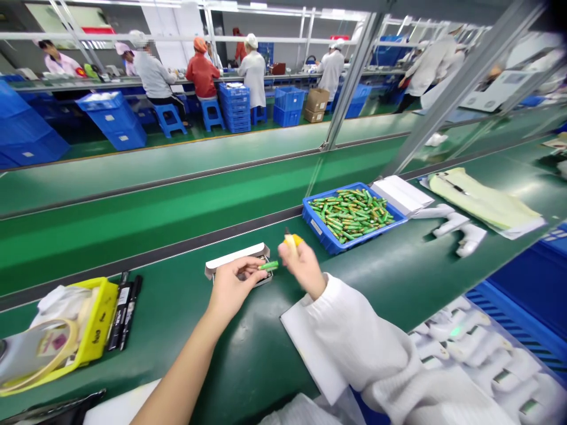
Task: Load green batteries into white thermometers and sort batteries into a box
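Between the thumb and fingers of my left hand [234,283] is a slim green battery [268,265], its free end pointing right. Just behind that hand lies a small white box [237,255] with its flap raised; my fingers hide most of its inside. My right hand [303,265] is closed around a yellow tool with a dark tip [292,239], blurred, so its exact kind is unclear. The two hands are close together but apart. Beyond my right hand, a blue tray [330,241] holds many green batteries [352,213] with copper-coloured ends.
Left, a yellow bin [104,321] holds a bottle, beside black markers [126,313]. White handheld device housings [460,227] lie right of the tray, near a yellowish sheet [482,198]. Lower right, a blue crate [535,295] stands by more white housings [482,348]. Co-workers sit across the conveyor belt [133,218].
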`<action>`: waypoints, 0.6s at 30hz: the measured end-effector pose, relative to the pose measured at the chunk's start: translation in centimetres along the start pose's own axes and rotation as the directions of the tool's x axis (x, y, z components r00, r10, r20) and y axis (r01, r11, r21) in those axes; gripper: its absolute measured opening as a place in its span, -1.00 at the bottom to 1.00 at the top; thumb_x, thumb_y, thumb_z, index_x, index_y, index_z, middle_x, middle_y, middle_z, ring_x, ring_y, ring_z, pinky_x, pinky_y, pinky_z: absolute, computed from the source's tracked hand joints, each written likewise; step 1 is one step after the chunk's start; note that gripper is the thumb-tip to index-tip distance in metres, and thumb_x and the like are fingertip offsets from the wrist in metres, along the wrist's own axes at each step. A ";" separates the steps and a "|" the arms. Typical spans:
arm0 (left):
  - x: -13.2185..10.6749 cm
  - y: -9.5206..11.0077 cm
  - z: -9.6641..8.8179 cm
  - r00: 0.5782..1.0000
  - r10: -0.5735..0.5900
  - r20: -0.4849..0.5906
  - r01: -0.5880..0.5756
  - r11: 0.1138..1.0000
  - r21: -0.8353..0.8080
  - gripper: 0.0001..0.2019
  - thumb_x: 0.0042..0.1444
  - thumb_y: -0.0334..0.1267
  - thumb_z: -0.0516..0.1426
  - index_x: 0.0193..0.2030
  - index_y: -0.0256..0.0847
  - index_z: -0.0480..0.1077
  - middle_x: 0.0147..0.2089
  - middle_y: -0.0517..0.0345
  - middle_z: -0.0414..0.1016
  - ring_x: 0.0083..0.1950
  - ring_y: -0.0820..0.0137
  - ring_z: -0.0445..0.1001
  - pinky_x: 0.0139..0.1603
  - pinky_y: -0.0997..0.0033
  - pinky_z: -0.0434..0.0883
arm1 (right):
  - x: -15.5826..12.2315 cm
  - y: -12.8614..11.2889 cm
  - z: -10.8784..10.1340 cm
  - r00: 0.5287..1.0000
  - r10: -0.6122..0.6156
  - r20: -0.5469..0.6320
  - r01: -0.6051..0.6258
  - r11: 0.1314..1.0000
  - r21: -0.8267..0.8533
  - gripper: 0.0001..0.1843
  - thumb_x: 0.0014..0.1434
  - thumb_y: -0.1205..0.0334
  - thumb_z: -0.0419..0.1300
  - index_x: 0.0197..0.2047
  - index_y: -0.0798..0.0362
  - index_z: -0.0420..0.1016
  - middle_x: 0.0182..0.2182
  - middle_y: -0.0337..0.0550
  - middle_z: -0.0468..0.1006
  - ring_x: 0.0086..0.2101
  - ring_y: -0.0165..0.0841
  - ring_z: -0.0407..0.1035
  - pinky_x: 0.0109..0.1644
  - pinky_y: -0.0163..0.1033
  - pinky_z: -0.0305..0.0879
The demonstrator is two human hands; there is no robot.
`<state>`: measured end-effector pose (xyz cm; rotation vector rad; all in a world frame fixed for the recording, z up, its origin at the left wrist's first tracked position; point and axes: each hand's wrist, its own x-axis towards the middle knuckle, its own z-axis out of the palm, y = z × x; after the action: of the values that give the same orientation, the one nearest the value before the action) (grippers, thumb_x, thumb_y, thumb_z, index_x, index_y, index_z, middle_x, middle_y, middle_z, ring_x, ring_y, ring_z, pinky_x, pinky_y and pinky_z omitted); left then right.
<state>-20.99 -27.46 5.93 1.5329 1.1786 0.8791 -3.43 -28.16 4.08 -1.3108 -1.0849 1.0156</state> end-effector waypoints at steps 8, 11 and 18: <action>0.0 -0.1 -0.1 0.977 0.187 -0.104 -0.166 0.970 0.180 -0.85 0.03 -0.27 0.21 -0.24 -0.13 0.57 -0.20 0.11 0.62 -0.16 0.26 0.56 -0.09 0.28 0.48 | -0.7 -1.0 1.2 0.961 0.128 0.247 -0.193 0.945 0.264 -0.62 -0.03 -0.02 0.33 -0.45 0.09 0.31 -0.67 -0.31 0.37 -0.67 -0.54 0.15 -0.58 -0.37 0.04; 0.0 0.0 -0.4 0.953 0.279 -0.120 -0.239 0.933 0.270 -0.87 0.08 -0.27 0.18 -0.24 -0.13 0.55 -0.20 0.14 0.62 -0.21 0.31 0.56 -0.14 0.34 0.48 | -0.2 -1.2 0.9 0.971 0.134 0.198 -0.181 0.952 0.246 -0.63 -0.09 0.01 0.36 -0.43 0.10 0.33 -0.63 -0.30 0.36 -0.61 -0.51 0.19 -0.55 -0.37 0.08; 0.2 -1.4 -1.5 0.825 0.565 -0.009 -0.428 0.636 0.642 -0.87 0.18 -0.31 0.10 -0.20 -0.21 0.47 -0.26 0.10 0.60 -0.30 0.35 0.53 -0.23 0.39 0.43 | 2.6 -1.5 -4.4 0.863 -0.269 -0.428 0.164 0.949 -0.268 -0.79 0.06 0.11 0.21 -0.34 0.09 0.36 -0.45 -0.18 0.40 -0.44 -0.36 0.32 -0.27 -0.17 0.30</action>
<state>-22.69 -26.77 5.02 2.4511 1.2839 1.0995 1.40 -26.55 5.77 -1.4746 -0.9656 0.3843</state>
